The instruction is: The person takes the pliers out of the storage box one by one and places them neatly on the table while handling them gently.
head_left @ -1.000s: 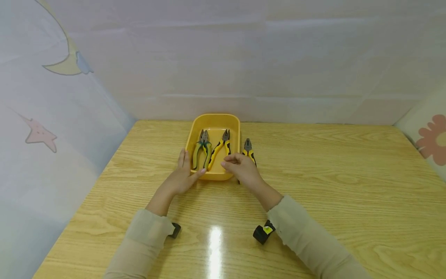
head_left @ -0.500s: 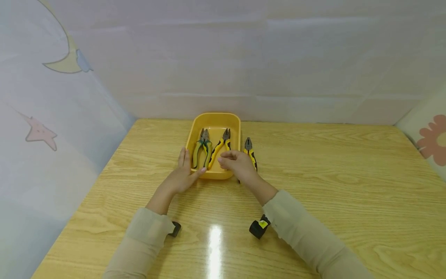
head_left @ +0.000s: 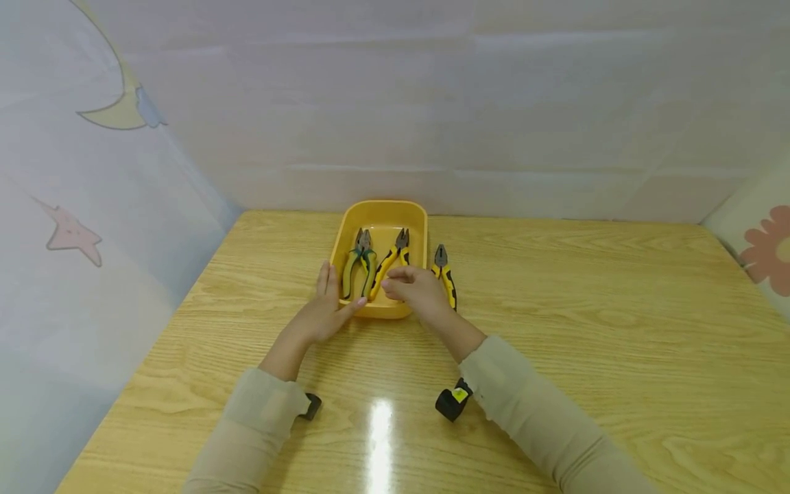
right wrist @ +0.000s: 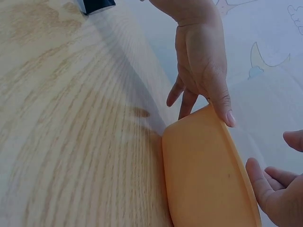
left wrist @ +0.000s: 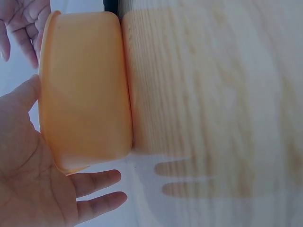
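My left hand (head_left: 317, 320) rests at the near left corner of a yellow plastic bin (head_left: 376, 311), its thumb on the rim and its fingers straight along the outer side. Two pairs of pliers lie inside: green-handled pliers (head_left: 349, 272) on the left and yellow-and-black pliers (head_left: 385, 263) beside them. Over the bin's near right part is my right hand (head_left: 422, 296), fingers loosely bent with nothing visible between them; it covers part of the second pair's handles. In the right wrist view, the right hand's fingers (right wrist: 254, 168) are close to the bin's rim.
Another pair of yellow-and-black pliers (head_left: 441, 257) lies on the wooden table (head_left: 586, 309) just right of the bin, partly behind the right hand. A pale printed sheet (head_left: 494, 123) rises along the table's back. Black wrist devices (head_left: 452, 405) sit below both sleeves.
My right hand has shifted left and slightly up over the bin, showing more of the pliers on the table. The left hand has stayed on the bin's corner.
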{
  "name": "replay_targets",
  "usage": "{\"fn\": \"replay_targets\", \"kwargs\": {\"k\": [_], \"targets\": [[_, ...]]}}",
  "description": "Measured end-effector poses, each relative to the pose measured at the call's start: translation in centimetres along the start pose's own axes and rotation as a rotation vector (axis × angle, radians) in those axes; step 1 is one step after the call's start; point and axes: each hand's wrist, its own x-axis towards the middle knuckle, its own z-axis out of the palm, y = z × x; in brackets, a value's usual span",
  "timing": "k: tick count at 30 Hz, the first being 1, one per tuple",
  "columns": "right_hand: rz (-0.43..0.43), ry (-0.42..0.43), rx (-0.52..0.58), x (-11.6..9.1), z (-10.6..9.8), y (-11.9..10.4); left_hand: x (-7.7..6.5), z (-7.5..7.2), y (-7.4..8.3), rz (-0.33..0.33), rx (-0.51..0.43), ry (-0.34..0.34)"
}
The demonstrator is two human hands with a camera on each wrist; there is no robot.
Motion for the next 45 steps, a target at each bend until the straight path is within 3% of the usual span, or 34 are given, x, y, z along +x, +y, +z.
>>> {"fn": "replay_targets", "kwargs": {"k": [11,21,29,45], "targets": [[0.036,-0.077,0.000,0.7,0.6,-0.8,0.0,0.1,-0.3,0.008,0.008,0.005],[0.072,-0.068,-0.039,1.4,0.8,-0.9,-0.1,0.0,-0.3,0.013,-0.007,0.003],[0.087,-0.066,0.055,2.0,0.9,-1.1,0.0,0.1,-0.3,0.008,-0.006,0.001],[0.133,-0.049,0.035,3.0,1.4,-1.2,-0.2,-0.1,-0.3,0.006,-0.009,-0.004]]}}
